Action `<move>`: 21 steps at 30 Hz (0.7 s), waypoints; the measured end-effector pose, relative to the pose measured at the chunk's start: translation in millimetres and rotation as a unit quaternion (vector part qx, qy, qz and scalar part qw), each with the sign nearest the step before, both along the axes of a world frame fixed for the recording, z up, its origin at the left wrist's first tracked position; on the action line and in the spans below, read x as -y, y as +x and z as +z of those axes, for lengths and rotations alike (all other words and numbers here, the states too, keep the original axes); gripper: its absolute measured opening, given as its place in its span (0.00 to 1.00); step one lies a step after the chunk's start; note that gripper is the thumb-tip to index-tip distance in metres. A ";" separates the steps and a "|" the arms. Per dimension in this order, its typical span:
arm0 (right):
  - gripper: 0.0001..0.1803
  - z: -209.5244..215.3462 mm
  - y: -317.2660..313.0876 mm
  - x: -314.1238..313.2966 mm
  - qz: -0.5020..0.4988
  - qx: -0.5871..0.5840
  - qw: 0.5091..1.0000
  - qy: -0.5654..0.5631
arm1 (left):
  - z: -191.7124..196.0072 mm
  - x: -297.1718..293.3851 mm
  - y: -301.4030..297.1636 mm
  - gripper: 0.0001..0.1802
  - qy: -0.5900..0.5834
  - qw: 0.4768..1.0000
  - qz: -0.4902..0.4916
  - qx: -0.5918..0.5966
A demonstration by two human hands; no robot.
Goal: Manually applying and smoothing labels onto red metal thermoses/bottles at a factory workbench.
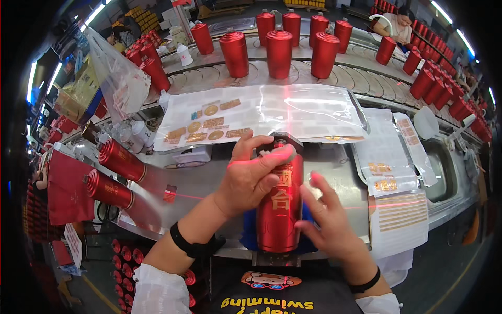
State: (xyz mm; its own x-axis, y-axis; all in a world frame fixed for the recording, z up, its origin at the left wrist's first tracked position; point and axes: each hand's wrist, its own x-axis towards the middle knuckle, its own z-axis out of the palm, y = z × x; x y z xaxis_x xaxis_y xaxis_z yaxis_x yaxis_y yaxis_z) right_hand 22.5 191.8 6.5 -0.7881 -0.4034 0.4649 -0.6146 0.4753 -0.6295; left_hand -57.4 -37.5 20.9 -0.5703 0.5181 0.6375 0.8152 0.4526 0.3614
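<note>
A red metallic bottle (280,209) with gold lettering lies with its neck away from me, in a holder with a blue pad (251,233). My left hand (248,175) reaches over its upper part, fingers bent together, a small pale wad (267,153) at the fingertips. What exactly the wad is I cannot make out. My right hand (329,220) is open at the bottle's right side, fingers apart, thumb near or against its surface. Thin red light lines run along and across the bottle. Beyond it lies a white sheet (308,112) with gold decals (210,110).
Several red bottles (280,52) stand on a curved conveyor (361,73) at the back. Two red bottles (112,189) lie tilted at the left. Decal sheets (400,214) overlap the right edge, beside a metal sink (442,172). A co-worker (398,26) sits far right.
</note>
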 end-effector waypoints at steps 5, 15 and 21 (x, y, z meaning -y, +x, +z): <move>0.17 47.3 -44.3 -0.6 -0.001 0.009 0.999 -0.043 | -15.5 4.9 6.9 0.26 0.126 0.982 0.086 0.109; 0.14 41.0 -88.8 0.1 -0.056 0.140 0.974 -0.170 | 7.2 1.6 18.4 0.26 -0.072 0.994 -0.009 -0.086; 0.13 24.4 -60.5 -11.7 -0.088 0.261 0.923 -0.269 | -1.1 2.4 6.8 0.24 -0.064 0.993 0.017 -0.099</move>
